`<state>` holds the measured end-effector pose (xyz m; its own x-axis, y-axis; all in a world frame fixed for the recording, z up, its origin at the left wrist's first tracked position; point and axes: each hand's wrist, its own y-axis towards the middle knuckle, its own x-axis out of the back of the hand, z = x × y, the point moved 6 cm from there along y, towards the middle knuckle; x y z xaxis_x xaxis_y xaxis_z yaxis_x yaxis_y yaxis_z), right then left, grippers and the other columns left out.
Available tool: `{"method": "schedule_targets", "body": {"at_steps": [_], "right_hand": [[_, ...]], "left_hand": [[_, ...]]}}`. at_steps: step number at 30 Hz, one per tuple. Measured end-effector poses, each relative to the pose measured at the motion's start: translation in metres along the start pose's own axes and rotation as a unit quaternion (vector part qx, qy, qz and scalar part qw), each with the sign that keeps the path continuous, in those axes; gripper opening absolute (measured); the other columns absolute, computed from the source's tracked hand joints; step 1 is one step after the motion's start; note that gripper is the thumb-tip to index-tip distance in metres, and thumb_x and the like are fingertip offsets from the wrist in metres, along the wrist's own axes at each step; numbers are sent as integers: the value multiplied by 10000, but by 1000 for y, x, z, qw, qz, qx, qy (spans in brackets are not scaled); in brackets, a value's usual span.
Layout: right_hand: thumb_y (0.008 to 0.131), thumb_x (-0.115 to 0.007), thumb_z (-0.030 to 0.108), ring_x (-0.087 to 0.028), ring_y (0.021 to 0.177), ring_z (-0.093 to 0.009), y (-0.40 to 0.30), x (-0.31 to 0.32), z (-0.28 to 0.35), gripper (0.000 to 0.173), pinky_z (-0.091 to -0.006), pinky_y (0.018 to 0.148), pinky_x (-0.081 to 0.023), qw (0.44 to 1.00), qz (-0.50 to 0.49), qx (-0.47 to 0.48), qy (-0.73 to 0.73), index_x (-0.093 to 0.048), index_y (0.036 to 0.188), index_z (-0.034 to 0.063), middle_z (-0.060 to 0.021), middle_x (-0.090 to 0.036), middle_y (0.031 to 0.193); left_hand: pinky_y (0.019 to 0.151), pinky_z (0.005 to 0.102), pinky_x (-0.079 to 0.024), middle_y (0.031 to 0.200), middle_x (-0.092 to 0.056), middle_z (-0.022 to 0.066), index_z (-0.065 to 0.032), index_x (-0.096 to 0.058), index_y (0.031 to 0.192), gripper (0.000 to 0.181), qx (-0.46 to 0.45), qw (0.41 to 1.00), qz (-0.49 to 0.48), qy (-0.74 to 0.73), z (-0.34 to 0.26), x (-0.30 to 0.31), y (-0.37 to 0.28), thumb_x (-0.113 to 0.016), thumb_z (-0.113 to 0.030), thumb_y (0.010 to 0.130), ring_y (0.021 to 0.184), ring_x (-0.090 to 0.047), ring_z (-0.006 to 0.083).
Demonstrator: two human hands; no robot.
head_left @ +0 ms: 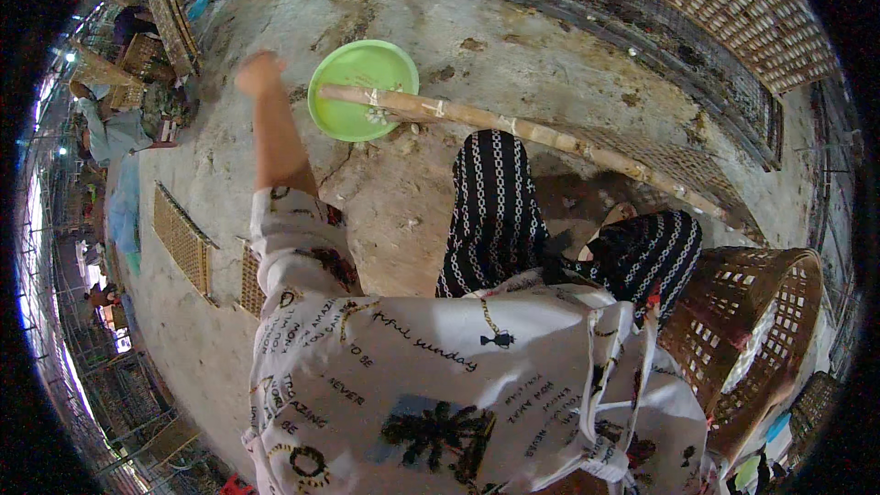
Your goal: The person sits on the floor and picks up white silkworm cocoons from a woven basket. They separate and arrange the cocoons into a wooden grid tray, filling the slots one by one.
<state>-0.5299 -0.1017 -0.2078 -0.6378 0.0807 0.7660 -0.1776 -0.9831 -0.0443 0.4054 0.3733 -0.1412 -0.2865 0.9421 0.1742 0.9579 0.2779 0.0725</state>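
My left hand [261, 73] is stretched out over the concrete floor, left of a green plastic basin [330, 125]. Motion blurs its fingers, and I see nothing clear in it. Inside the basin lies a small cluster of white oval pieces [377, 117] that look like cocoons. A bamboo pole [515, 125], the edge of a woven bamboo tray [653, 155], reaches over the basin's rim. White ties are wrapped around the pole. The tray slants past my knees in black patterned trousers [495, 213]. My right hand is out of view.
A large woven bamboo basket [742, 302] stands at my right, with white material inside. Woven panels [182, 240] lie on the floor at left. A bamboo lattice [722, 7] and dark mesh frames [639, 48] are at upper right. Another person [113, 127] sits at far left.
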Motion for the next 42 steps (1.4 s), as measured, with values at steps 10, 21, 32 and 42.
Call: {"method": "schedule_targets", "body": {"at_steps": [10,21,32,42], "right_hand": [[827,-522,156,-541,876,-189,-70,-58,-34,290,-304,695,-467,982,124,-28,-143,-532,1073,3,-87,-575,1009],[826,-509,128,-547,884,-219,-54,-80,16,287,-314,717,-466,967,151,21,-203,-519,1086,6,-102,-567,1023],[825,-497,100,-553,892,-249,3,-95,227,288,-325,740,-464,941,90,294,-142,-507,1098,10,-117,-559,1037],[663,-699,293,-400,1141,-344,-211,-373,406,674,-397,957,-336,694,433,560,-130,-413,1223,51,-179,-446,1218]], "left_hand": [[533,349,-474,915,-566,97,-13,-553,937,240,64,983,-113,-131,103,60,66,-540,-214,807,775,-575,242],[956,481,-281,1324,-329,161,-43,-346,1278,621,195,968,17,-156,106,21,37,-516,-422,815,1187,-331,322],[751,451,-464,1163,-464,142,-66,-363,1244,618,378,854,184,-307,158,-26,-157,-532,-465,803,893,-540,322],[539,225,-446,892,-543,43,-97,-403,1093,344,273,909,106,-296,101,-61,-189,-555,-110,785,673,-528,137]]}}
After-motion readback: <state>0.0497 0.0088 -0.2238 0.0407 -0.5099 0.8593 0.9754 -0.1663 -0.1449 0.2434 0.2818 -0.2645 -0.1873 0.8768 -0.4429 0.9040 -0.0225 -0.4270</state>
